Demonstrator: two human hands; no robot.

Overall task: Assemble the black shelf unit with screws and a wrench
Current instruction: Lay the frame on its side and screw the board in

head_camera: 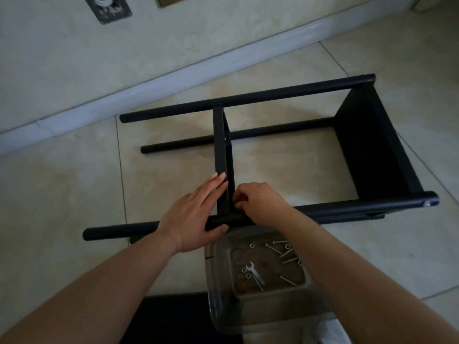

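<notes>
The black shelf unit (285, 95) lies on its side on the tiled floor, with round poles and two black panels. My left hand (196, 214) presses straight fingers against the middle panel (219, 145), and its thumb hooks under the near pole (111, 230). My right hand (258, 202) has curled fingers at the joint of that panel and the near pole; what they pinch is hidden. A small silver wrench (254, 271), several screws (289, 281) and nuts lie in a clear plastic tub (221, 281) below my hands.
A pale skirting board (149, 85) and wall run diagonally behind the unit. A dark flat piece (173, 319) lies at the bottom edge beside the tub. Bare tiles show left and right of the unit.
</notes>
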